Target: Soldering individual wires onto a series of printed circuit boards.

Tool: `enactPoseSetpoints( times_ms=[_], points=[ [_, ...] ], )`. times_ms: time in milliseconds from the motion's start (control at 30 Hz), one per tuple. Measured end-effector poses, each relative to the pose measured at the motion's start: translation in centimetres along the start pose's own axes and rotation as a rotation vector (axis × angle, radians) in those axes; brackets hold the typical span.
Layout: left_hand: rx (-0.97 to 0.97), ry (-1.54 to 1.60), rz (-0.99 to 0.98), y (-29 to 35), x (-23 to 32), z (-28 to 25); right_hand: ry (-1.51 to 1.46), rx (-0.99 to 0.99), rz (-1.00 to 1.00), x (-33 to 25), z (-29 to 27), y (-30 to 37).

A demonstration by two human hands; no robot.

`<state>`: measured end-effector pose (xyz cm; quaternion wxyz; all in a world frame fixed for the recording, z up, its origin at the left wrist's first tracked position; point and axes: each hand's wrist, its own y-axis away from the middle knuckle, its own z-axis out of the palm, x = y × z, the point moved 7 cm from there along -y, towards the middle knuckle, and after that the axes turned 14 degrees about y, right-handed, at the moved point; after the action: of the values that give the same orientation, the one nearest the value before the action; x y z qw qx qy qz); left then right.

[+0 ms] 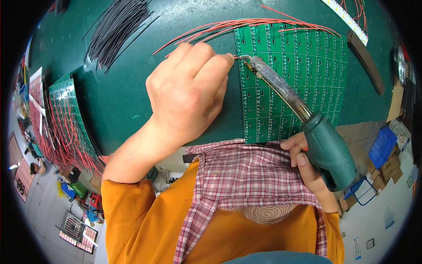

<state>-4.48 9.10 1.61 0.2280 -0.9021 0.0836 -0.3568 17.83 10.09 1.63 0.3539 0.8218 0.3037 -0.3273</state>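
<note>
My left hand [187, 90] is closed, its fingertips pinching a short red wire [236, 57] whose end lies at the left edge of a green circuit board panel [288, 90]. My right hand [305, 160] grips a gun-shaped soldering iron [330, 152] by its dark green handle. The iron's grey barrel [277, 79] slants up and left across the panel, and its tip meets the board right where the wire ends. Rows of small boards with pads and slots make up the panel. Several loose red wires [220, 25] lie along its far edge.
A bundle of black wires [118, 31] lies at the far left of the green tabletop [118, 94]. Stacked panels with red wires [70, 105] stand at the left edge. A dark bar [365, 61] and a white ruler-like strip [347, 20] border the right side.
</note>
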Motion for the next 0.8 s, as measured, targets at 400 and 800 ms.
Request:
enactPoseSetpoints(
  times_ms=[400,800],
  points=[
    [0.015,-0.028,0.000,0.0,0.1,-0.3,-0.421,0.150,0.104,0.1,0.4,-0.3],
    [0.119,-0.499,-0.294,-0.2,-2.6,-10.0,-0.444,0.173,0.149,1.7,-0.1,1.2]
  ],
)
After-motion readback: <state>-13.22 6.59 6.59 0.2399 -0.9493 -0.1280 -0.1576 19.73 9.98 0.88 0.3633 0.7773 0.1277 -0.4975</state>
